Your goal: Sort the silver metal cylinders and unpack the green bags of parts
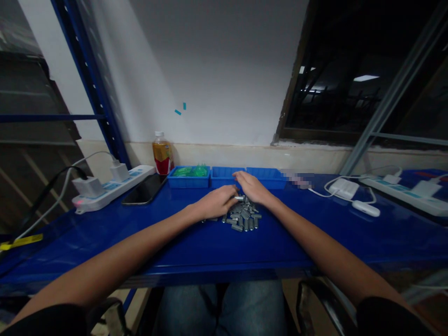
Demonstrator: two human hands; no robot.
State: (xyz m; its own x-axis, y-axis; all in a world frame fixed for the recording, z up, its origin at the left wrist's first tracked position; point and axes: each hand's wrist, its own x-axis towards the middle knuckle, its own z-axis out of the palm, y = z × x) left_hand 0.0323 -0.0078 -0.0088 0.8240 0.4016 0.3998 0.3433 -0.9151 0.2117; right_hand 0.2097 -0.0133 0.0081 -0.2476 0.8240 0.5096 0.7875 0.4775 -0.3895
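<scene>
A pile of small silvery metal cylinders lies on the blue tabletop, with thinner metal pieces at its back. My left hand is at the pile's left edge. Its thumb and fingers are closed on a metal cylinder. My right hand reaches over the back of the pile, palm down, its fingers pointing left and loosely stretched. No held thing shows in it, though its underside is hidden. Directly behind the hands stands a blue bin, partly covered by the right fingers.
Left of that bin is another blue bin with green pieces; a third bin is at right. A drink bottle, phone and power strip stand left. A white charger with cables and another strip lie right.
</scene>
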